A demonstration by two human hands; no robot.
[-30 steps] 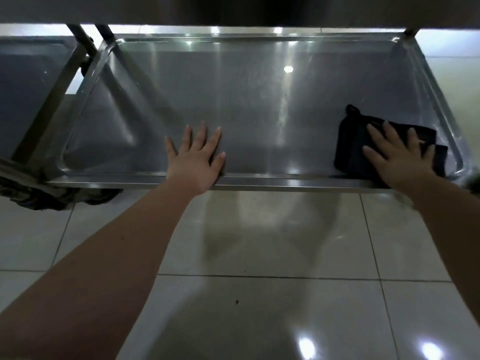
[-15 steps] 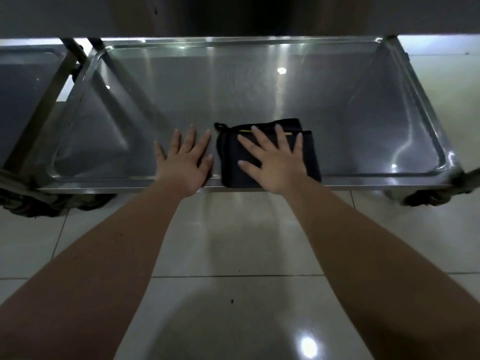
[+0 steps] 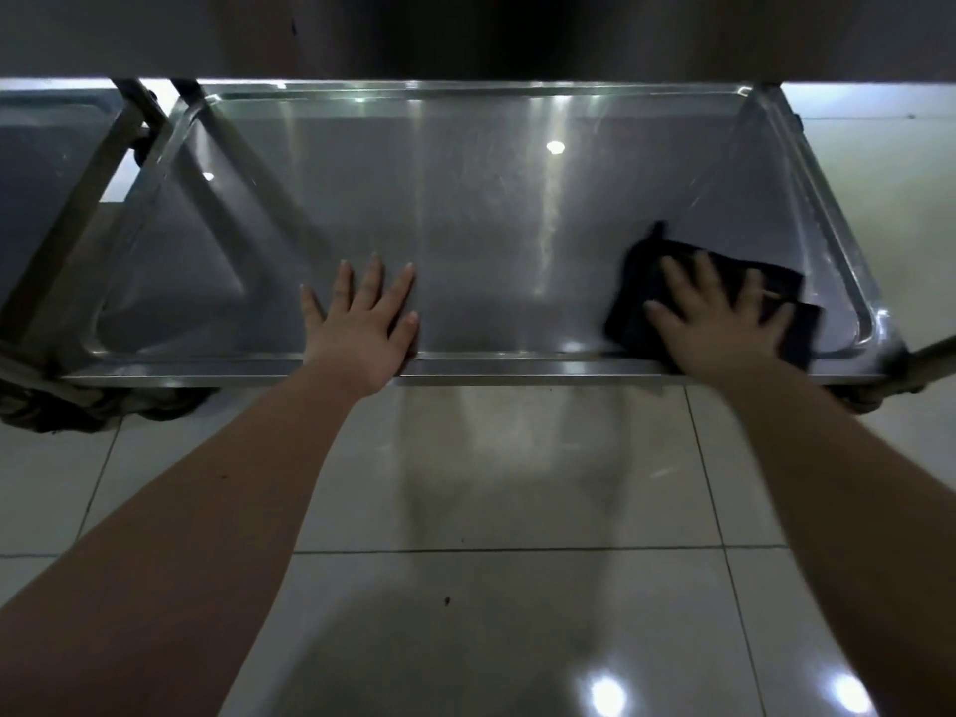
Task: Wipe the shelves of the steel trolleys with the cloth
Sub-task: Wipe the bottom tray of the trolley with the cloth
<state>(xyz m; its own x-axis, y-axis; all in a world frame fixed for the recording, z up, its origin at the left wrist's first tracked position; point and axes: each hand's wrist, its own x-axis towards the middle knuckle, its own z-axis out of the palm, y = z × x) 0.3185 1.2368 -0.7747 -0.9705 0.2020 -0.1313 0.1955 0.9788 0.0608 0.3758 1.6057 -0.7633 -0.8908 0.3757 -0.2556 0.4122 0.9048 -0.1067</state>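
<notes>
Where the bottom shelf (image 3: 491, 209) of the steel trolley nears its right front corner, a black folded cloth (image 3: 786, 323) lies flat, a small loop poking from its far left corner. The right hand (image 3: 719, 323) presses on it, fingers spread. The left hand (image 3: 362, 328) rests flat on bare steel at the front rim, fingers apart. Brushed metal reflects ceiling lights; glossy pale floor tiles (image 3: 491, 483) lie below.
</notes>
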